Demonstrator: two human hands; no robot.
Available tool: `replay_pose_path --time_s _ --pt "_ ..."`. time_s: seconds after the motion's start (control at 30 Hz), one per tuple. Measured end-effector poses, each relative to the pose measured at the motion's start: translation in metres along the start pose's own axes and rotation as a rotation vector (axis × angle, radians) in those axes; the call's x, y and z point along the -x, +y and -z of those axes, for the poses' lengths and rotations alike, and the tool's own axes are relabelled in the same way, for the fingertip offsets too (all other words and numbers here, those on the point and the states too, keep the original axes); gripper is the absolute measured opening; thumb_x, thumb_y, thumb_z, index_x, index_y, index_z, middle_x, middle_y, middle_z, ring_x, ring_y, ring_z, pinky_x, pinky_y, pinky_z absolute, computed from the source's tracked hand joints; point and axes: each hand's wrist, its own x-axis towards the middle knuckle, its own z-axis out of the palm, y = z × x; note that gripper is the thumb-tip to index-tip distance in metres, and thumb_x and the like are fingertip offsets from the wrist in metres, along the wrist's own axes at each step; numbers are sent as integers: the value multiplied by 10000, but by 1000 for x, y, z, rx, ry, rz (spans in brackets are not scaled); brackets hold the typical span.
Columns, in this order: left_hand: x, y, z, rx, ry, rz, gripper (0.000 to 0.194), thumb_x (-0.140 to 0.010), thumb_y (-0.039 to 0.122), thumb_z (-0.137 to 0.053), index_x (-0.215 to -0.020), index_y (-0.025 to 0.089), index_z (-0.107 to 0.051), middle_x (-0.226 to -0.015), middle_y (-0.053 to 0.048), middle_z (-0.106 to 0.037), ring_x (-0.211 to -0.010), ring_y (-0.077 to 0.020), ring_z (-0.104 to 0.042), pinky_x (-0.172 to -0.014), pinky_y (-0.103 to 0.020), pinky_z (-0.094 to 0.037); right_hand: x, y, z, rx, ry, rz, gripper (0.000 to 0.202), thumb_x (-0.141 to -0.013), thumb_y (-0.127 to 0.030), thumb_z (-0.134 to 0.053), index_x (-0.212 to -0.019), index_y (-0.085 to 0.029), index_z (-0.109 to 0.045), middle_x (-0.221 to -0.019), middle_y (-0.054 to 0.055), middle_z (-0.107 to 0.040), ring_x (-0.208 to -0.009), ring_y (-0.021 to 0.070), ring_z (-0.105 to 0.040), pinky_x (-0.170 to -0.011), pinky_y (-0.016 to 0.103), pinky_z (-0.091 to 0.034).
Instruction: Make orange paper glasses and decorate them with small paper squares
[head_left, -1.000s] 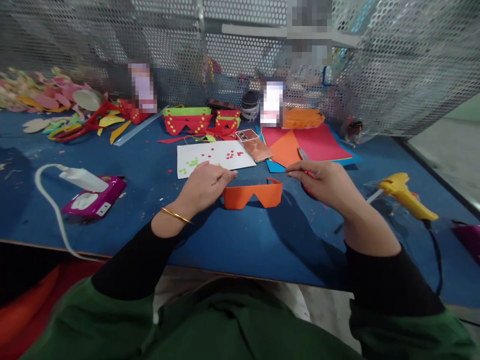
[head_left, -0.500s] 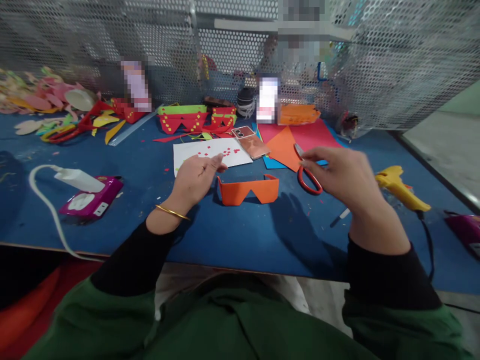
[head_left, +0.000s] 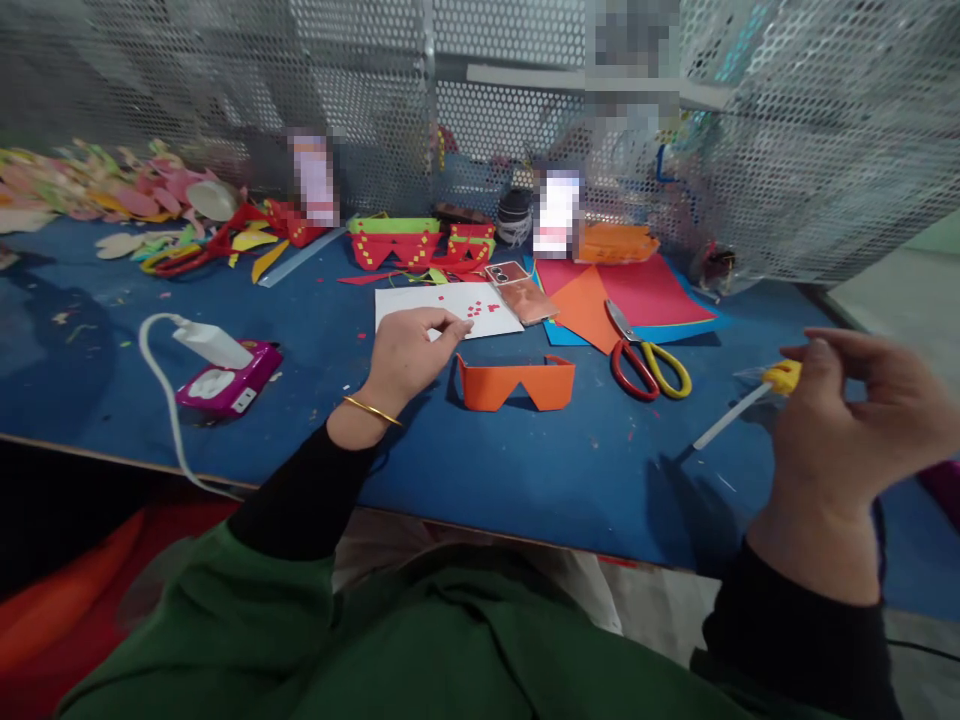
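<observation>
Apparently at pickup of the glue gun [head_left: 784,377] just behind the part-open, seemingly empty right grip [head_left: 855,430], with orange glasses [head_left: 517,386] beside the near-closed left grip [head_left: 412,352] of unclear contents, probably calling next for a firm grasp.

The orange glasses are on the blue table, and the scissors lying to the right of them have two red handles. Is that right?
Not quite. The scissors have one red handle and one yellow handle, as the head view shows. They do lie right of the orange glasses, on the blue table.
</observation>
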Motion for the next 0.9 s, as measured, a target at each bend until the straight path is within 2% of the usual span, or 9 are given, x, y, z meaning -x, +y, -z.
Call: replay_pose_path --time_s 0.13,0.2,0.3,0.4,0.57,0.63,0.77,0.83,0.9 --pt "-3 -6 5 99 254 54 280 -940 382 -570 -861 221 -786 -888 -31 -806 -883 -191 -738 -799 -308 -529 18 3 3 -82 -92 -38 324 -820 -456 -547 -1079 -437 -741 -956 79 -746 -846 390 -702 -552 480 -485" --pt "-6 -12 7 175 356 115 305 -946 407 -563 -855 211 -779 -855 -31 -800 -835 -178 -739 -795 -299 -540 32 14 3 -102 -18 -91 357 -829 -463 -544 -1141 -459 -717 -996 83 -754 -939 425 -699 -580 515 -499" --pt "-9 -17 6 240 379 157 315 -938 425 -572 -842 203 -774 -837 -31 -796 -806 -176 -737 -782 -293 -549 48 35 -1 -12 191 -238 394 -868 -439 -512 -1214 -396 -695 -1075 134 -750 -1067 440 -679 -751 578 -520" --pt "-8 -15 4 214 312 155 291 -919 436 -598 -834 224 -779 -844 -17 -798 -832 -191 -737 -806 -308 -547 48 52 3 128 204 -277 395 -863 -380 -491 -1171 -265 -710 -1044 204 -741 -1044 443 -685 -873 589 -491" --pt "-4 -5 3 126 223 118 271 -911 436 -602 -829 251 -783 -875 -10 -803 -893 -225 -737 -843 -349 -530 24 71 32 407 54 -157 466 -946 -401 -419 -1259 -123 -624 -1123 292 -678 -1076 461 -645 -860 557 -470" --pt "-4 -3 3 90 194 84 298 -911 463 -589 -822 253 -781 -882 -18 -804 -883 -241 -734 -789 -360 -523 11 80 39 476 -101 -70 448 -947 -384 -397 -1248 -122 -602 -1157 301 -652 -1062 466 -634 -824 543 -450" --pt "-1 -1 1 44 144 52 294 -905 468 -579 -808 268 -770 -898 -12 -803 -896 -237 -729 -666 -321 -492 -15 97 35 522 -441 -116 205 -852 -395 -502 -807 -220 -599 -879 230 -676 -817 392 -649 -671 449 -392" --pt "0 -1 -1 20 120 41 294 -906 454 -567 -805 264 -767 -899 -14 -803 -898 -225 -727 -649 -299 -484 -25 102 27 500 -507 -149 193 -774 -391 -587 -665 -252 -509 -761 167 -654 -699 326 -625 -619 408 -365" --pt "1 -2 -3 -11 93 20 308 -909 444 -550 -807 253 -769 -902 -27 -803 -877 -221 -727 -661 -300 -482 -31 105 19 478 -536 -170 239 -724 -383 -630 -618 -264 -452 -716 126 -634 -641 278 -599 -591 385 -357"
